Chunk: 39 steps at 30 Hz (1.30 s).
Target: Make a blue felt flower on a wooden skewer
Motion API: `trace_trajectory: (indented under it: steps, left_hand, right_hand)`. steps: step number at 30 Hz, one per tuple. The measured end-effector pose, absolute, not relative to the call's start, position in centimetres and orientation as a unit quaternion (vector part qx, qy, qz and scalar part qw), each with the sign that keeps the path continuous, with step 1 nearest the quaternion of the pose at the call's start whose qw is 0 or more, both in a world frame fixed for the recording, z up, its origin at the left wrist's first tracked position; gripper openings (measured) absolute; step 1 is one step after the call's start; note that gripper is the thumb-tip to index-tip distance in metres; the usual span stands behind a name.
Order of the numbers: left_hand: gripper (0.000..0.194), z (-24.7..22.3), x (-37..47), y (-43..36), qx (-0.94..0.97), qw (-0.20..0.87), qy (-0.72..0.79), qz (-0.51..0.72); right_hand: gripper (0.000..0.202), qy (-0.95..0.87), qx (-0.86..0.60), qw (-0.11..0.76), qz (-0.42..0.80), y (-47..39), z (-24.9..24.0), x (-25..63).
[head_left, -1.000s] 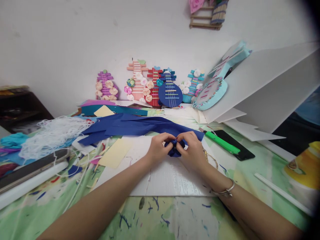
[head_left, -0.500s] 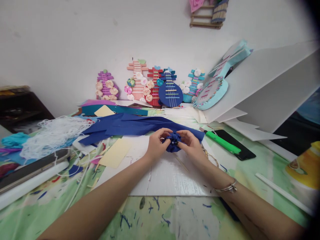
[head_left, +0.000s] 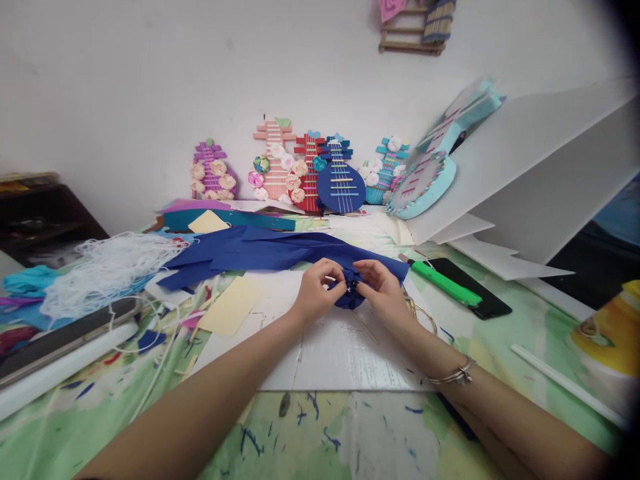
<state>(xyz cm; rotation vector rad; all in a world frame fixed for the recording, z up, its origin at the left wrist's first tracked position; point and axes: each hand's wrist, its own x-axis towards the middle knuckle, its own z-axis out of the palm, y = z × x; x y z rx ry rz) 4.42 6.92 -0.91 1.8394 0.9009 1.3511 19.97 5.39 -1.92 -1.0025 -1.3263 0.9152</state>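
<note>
Between my two hands is a dark blue paper flower [head_left: 349, 298] with crumpled petals, held just above a white board [head_left: 325, 367]. My left hand [head_left: 320, 290] pinches its left side with thumb and fingertips. On the other side, the fingers of my right hand [head_left: 383, 290] are closed on the petals, the thumb near the flower's middle. A thin wooden stick [head_left: 366, 329] lies below the flower on the board. Sheets of blue paper [head_left: 265, 250] stretch out behind my hands. Scissors [head_left: 423, 313] with golden handles are partly hidden beside my right wrist.
Several decorated lute-shaped crafts, one of them a blue lute [head_left: 342, 189], lean on the wall. White string [head_left: 110, 273] is heaped at left near a phone [head_left: 65, 340]. A green cutter [head_left: 447, 283], a white strip [head_left: 565, 385] and a yellow container [head_left: 613, 327] are at right.
My left fingers have shifted slightly at the flower, and its petals are covered more by my fingertips. The flower has turned or dipped a little. Everything else stays in place.
</note>
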Motion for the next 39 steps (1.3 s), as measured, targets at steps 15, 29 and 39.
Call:
trace_trajectory:
  steps: [15,29,39]
  left_hand:
    - [0.031,-1.64,4.85,7.67,0.541,0.555,0.322,0.544]
    - [0.022,-1.19,4.68,7.48,0.567,0.539,0.322,0.533]
    - [0.033,-0.87,4.58,7.43,0.572,0.551,0.351,0.496]
  right_hand:
    - [0.033,-0.554,-0.423,0.585,0.415,5.13,-1.86,19.88]
    - [0.023,-0.553,-0.437,0.574,0.417,5.16,-1.59,19.92]
    - [0.023,-0.562,-0.461,0.56,0.397,5.02,-1.28,20.08]
